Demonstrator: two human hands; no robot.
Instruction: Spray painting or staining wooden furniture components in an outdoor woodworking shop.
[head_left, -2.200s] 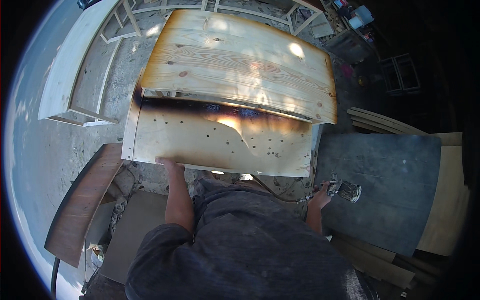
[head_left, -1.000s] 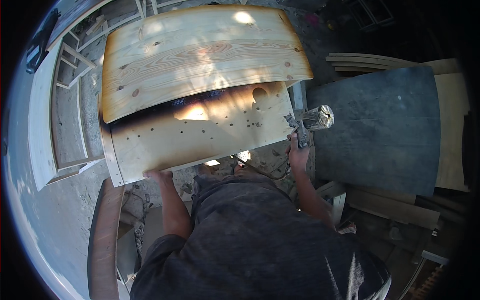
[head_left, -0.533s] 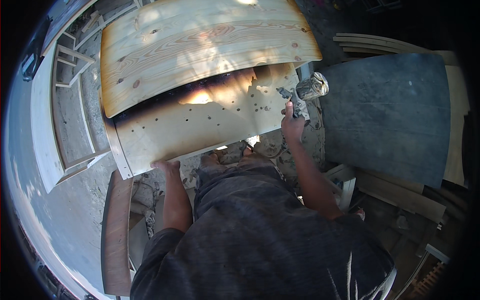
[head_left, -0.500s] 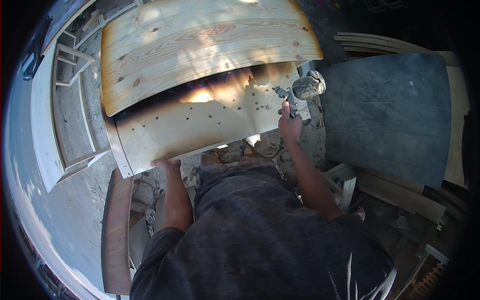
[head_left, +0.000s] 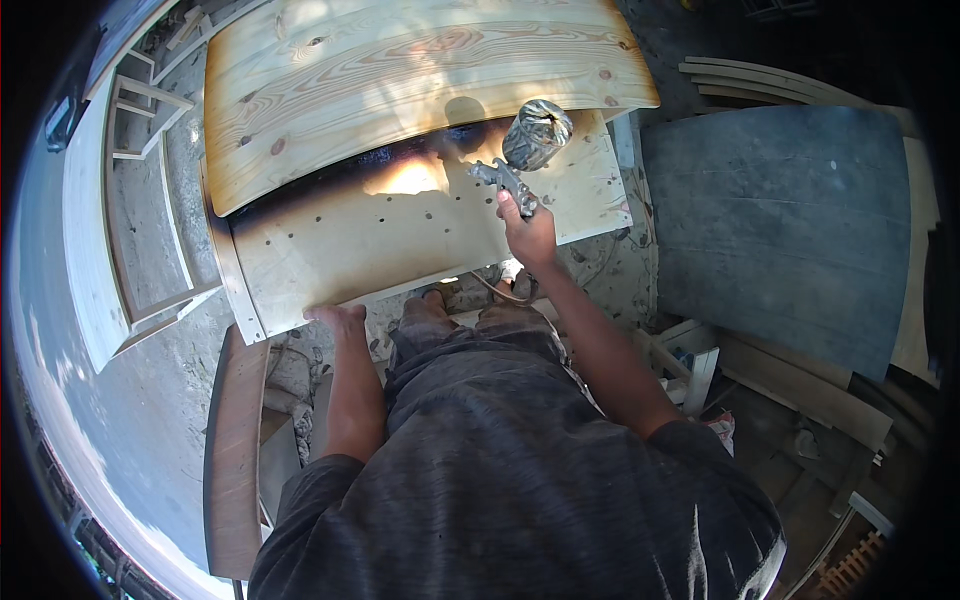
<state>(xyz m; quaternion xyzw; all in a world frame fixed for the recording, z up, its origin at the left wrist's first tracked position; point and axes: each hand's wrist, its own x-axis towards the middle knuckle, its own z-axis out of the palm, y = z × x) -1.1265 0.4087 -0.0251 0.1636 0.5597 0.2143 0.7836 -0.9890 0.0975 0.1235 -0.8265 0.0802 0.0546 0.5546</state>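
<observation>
My right hand (head_left: 530,235) is wrapped round the handle of a metal spray gun (head_left: 505,185), raised over the plywood panel (head_left: 400,245). A silvery, paint-smeared cup (head_left: 538,136) sits on top of the gun, whose nozzle points left. My left hand (head_left: 338,316) grips the panel's near edge at its left part; some of its fingers are hidden. A knotty pine board (head_left: 420,65) with browned edges lies beyond, overhanging the panel. Dark brown stain (head_left: 300,185) runs along the panel beneath that overhang, fading toward me.
An air hose (head_left: 520,298) hangs below my right hand near my feet. At right stands a large dark grey board (head_left: 775,230), with stacked planks (head_left: 740,80) behind it. Pale wooden frames (head_left: 150,200) stand at left; a brown curved board (head_left: 237,450) is nearer me.
My right hand has carried the spray gun leftward across the panel, and the gun's shadow has shifted left too. My left hand stays on the near edge.
</observation>
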